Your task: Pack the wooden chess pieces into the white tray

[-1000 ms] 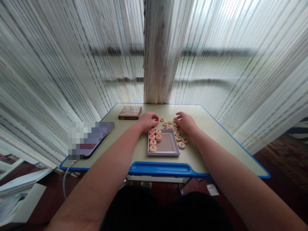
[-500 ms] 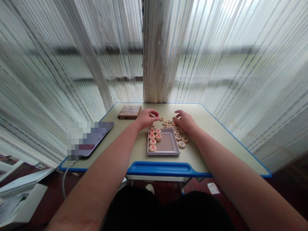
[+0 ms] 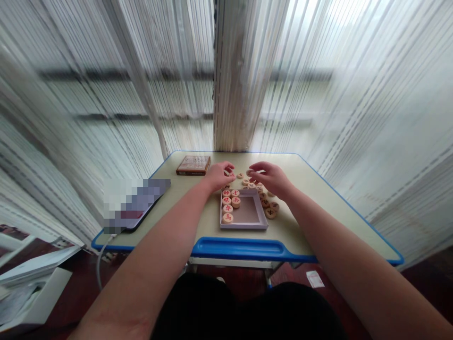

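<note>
My left hand (image 3: 218,176) is beyond the box tray's upper left corner, its fingers and thumb curled around a red-marked Chinese chess piece (image 3: 232,175). To its right, my right hand (image 3: 272,177) pinches another Chinese chess piece (image 3: 249,172) at the fingertips; its marking is not readable. Below them lies a shallow white box tray (image 3: 245,226). Several red-marked pieces (image 3: 228,208) form a column along its left side, with two more beside them. Loose dark-marked pieces (image 3: 271,213) lie along the tray's right side and behind it, partly covered by my right hand.
A flat brown board-game box (image 3: 193,165) lies at the back left of the table (image 3: 329,222). A tablet-like device (image 3: 150,205), partly blurred out, rests at the left edge with a cable (image 3: 99,262). Sheer curtains (image 3: 233,85) hang behind the table.
My right hand has moved left toward my left hand, now with a piece at its fingertips. My left hand stays nearly in place. The whole view has shifted slightly.
</note>
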Available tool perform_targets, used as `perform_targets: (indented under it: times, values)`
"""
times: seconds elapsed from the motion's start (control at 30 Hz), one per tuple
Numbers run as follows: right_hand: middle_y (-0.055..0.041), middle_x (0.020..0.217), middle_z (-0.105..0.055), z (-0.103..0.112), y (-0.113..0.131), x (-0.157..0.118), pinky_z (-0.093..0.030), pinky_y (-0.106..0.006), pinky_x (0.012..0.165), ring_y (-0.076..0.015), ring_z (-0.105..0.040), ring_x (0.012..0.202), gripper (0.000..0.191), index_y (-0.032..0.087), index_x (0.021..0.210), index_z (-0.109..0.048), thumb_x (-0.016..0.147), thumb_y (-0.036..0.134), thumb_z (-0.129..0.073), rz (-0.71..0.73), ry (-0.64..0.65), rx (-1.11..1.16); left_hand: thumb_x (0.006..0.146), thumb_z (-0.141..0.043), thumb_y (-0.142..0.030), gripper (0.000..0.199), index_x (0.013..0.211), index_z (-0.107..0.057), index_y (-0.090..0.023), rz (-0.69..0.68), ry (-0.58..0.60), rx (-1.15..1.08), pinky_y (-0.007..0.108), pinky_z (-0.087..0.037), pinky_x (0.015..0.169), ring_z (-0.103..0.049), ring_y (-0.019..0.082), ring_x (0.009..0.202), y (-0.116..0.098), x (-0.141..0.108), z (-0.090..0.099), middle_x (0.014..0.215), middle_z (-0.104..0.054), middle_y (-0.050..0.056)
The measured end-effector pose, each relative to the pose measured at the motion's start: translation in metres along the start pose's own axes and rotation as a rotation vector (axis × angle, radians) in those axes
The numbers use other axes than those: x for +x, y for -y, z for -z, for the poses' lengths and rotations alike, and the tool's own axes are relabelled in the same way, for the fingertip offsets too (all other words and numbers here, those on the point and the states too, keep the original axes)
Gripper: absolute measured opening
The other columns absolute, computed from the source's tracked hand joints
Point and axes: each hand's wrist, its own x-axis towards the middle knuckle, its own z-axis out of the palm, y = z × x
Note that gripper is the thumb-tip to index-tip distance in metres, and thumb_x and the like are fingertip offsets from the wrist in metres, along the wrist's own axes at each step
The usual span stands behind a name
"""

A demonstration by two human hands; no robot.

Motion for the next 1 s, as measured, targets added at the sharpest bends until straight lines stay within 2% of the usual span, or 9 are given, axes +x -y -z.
perform_targets:
  times: [0.13, 0.2, 0.27, 0.43, 0.57, 0.63, 0.87, 1.0]
  values:
    - [-0.0021, 0.076, -0.067, 0.004, 0.015, -0.009, -0.046, -0.027, 0.064, -0.0139, -0.059, 0.068, 0.012, 0.019, 0.079, -0.066, 0.071, 0.026, -0.064, 0.137, 0.245, -0.429, 0.067, -0.060, -0.022, 0.035, 0.101, -0.061, -0.015, -0.040, 0.011, 0.138, 0.024, -0.048, 0.064, -0.061, 0.012, 0.067, -0.001, -0.002, 0.000, 0.091, -0.067, 0.004]
    - [-0.0015, 0.077, -0.068, 0.005, 0.021, -0.013, -0.044, -0.026, 0.064, -0.0143, -0.058, 0.070, 0.012, 0.020, 0.080, -0.069, 0.070, 0.026, -0.064, 0.169, 0.373, -0.569, 0.068, -0.059, -0.021, 0.034, 0.101, -0.062, -0.016, -0.076, 0.019, 0.190, 0.025, -0.048, 0.065, -0.061, 0.013, 0.068, -0.002, -0.002, 0.000, 0.091, -0.068, 0.004]
    - [-0.0017, 0.078, -0.069, 0.005, 0.024, -0.016, -0.042, -0.025, 0.063, -0.0147, -0.058, 0.070, 0.015, 0.021, 0.084, -0.070, 0.072, 0.027, -0.064, 0.168, 0.443, -0.643, 0.069, -0.058, -0.023, 0.032, 0.099, -0.063, -0.016, -0.096, 0.031, 0.224, 0.025, -0.048, 0.066, -0.061, 0.014, 0.070, -0.003, -0.002, 0.000, 0.091, -0.068, 0.004]
    - [-0.0027, 0.082, -0.070, 0.003, 0.021, -0.015, -0.043, -0.027, 0.070, -0.0180, -0.058, 0.080, 0.020, 0.024, 0.091, -0.073, 0.074, 0.028, -0.063, 0.216, 0.457, -0.713, 0.069, -0.059, -0.032, 0.029, 0.091, -0.069, -0.016, -0.074, 0.085, 0.356, 0.027, -0.048, 0.071, -0.061, 0.018, 0.077, -0.006, -0.004, 0.001, 0.091, -0.070, 0.005]
    - [-0.0036, 0.088, -0.070, 0.004, 0.020, -0.014, -0.043, -0.027, 0.076, -0.0173, -0.058, 0.081, 0.023, 0.023, 0.091, -0.074, 0.076, 0.019, -0.056, 0.285, 0.483, -0.720, 0.068, -0.059, -0.034, 0.032, 0.094, -0.070, -0.017, -0.069, 0.135, 0.365, 0.027, -0.048, 0.073, -0.062, 0.018, 0.079, -0.008, -0.005, 0.003, 0.091, -0.071, 0.004]
    - [-0.0047, 0.088, -0.069, 0.005, 0.022, -0.015, -0.042, -0.027, 0.078, -0.0176, -0.058, 0.082, 0.026, 0.021, 0.092, -0.073, 0.076, 0.016, -0.053, 0.274, 0.468, -0.742, 0.068, -0.060, -0.034, 0.035, 0.098, -0.069, -0.017, -0.069, 0.143, 0.354, 0.027, -0.048, 0.074, -0.062, 0.018, 0.079, -0.007, -0.004, 0.002, 0.091, -0.071, 0.004]
    - [-0.0058, 0.082, -0.062, 0.007, 0.030, -0.020, -0.042, -0.030, 0.074, -0.0208, -0.053, 0.083, 0.023, 0.022, 0.083, -0.072, 0.070, 0.037, -0.060, 0.233, 0.569, -0.804, 0.067, -0.061, -0.036, 0.035, 0.094, -0.070, -0.016, -0.018, 0.161, 0.269, 0.026, -0.047, 0.071, -0.061, 0.017, 0.078, -0.003, -0.003, 0.001, 0.090, -0.071, 0.004]
    - [-0.0050, 0.083, -0.063, 0.006, 0.032, -0.023, -0.041, -0.031, 0.077, -0.0218, -0.051, 0.088, 0.024, 0.024, 0.087, -0.072, 0.068, 0.032, -0.061, 0.189, 0.580, -0.787, 0.066, -0.062, -0.037, 0.035, 0.093, -0.070, -0.016, -0.007, 0.157, 0.235, 0.026, -0.046, 0.069, -0.061, 0.017, 0.076, -0.002, -0.003, 0.001, 0.089, -0.071, 0.003]
